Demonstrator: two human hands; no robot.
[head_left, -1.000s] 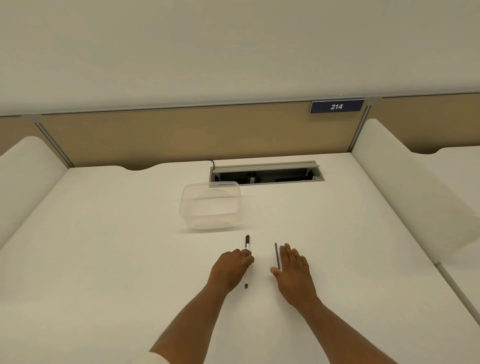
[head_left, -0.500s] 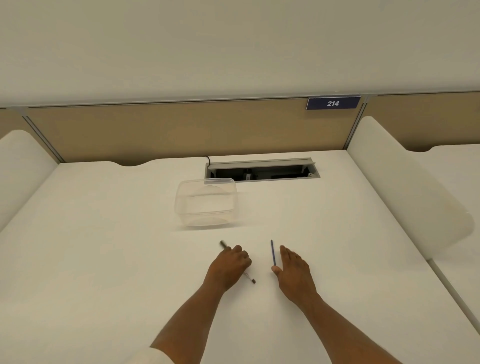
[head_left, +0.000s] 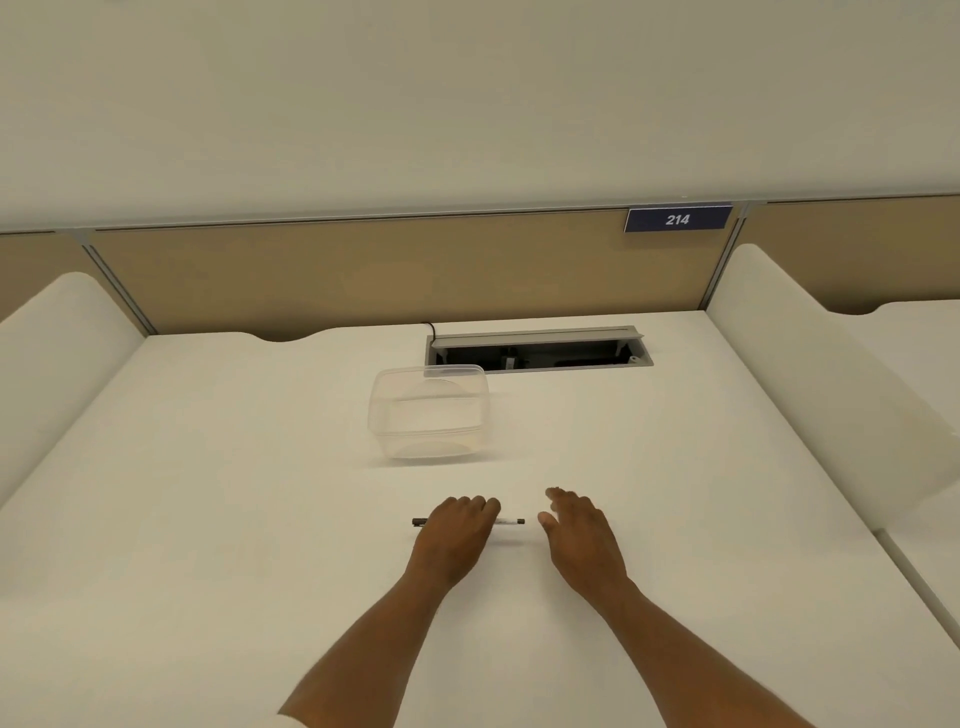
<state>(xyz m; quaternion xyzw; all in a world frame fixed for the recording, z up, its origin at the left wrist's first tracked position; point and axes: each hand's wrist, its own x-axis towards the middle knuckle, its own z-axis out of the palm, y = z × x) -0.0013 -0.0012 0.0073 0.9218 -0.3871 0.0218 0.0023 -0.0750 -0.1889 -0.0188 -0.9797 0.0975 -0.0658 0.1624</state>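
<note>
Swung crosswise since the earlier frame, the pen (head_left: 509, 521) is laid on the white surface (head_left: 208, 519), before the clear plastic container (head_left: 428, 413). Its middle is gripped under the curled fingers of the left hand (head_left: 457, 535); the right hand (head_left: 582, 538) is rested open, loose-fingered, just beside its tip.

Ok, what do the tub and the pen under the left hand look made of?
Tub: clear, faintly frosted plastic, probably; the desk shows through its walls. Pen: likely plastic, white barrel, matte black cap at one end, too small to be sure. The left hand covers its middle.
</note>
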